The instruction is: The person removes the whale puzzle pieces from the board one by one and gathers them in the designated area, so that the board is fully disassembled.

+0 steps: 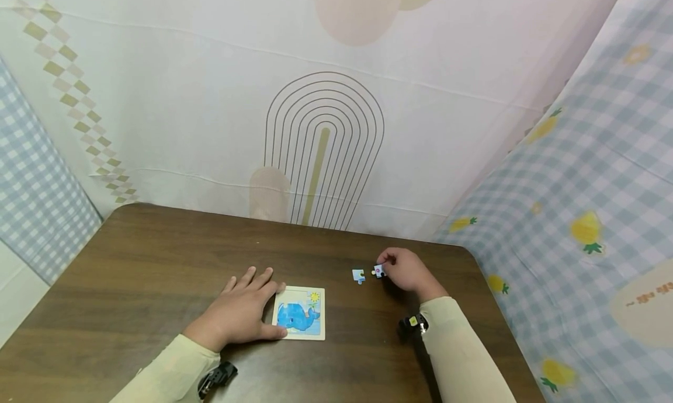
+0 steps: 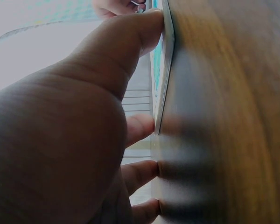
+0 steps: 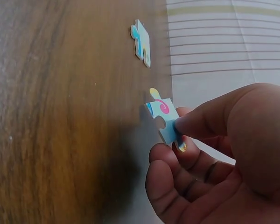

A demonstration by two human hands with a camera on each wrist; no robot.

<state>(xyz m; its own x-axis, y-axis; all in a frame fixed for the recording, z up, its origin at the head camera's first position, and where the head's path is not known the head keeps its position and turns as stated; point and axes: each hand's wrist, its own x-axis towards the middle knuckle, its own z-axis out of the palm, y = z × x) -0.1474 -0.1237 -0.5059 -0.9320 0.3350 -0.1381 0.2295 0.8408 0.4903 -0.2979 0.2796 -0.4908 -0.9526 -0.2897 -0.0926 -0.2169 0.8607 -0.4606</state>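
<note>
My right hand [image 1: 407, 270] pinches a jigsaw puzzle piece [image 3: 164, 114] between thumb and fingers; a pink swirl marks its pale blue face. Left of that piece, a second puzzle piece [image 1: 358, 275] in white and blue lies loose on the table. A square puzzle board [image 1: 322, 312] with a pale frame and a blue whale picture [image 1: 295, 316] lies nearer the middle. Along its left side rests my left hand [image 1: 239, 312], fingers spread. The left thumb [image 2: 151, 28] touches the lower left corner of the board, and the index finger touches near its upper left corner.
Everything lies on a dark brown wooden table [image 1: 173, 263]. A white cloth [image 1: 210, 111] with arch prints hangs behind its far edge. Blue checked cloths hang on the left [image 1: 37, 187] and right [image 1: 552, 181]. Each wrist carries a small black camera.
</note>
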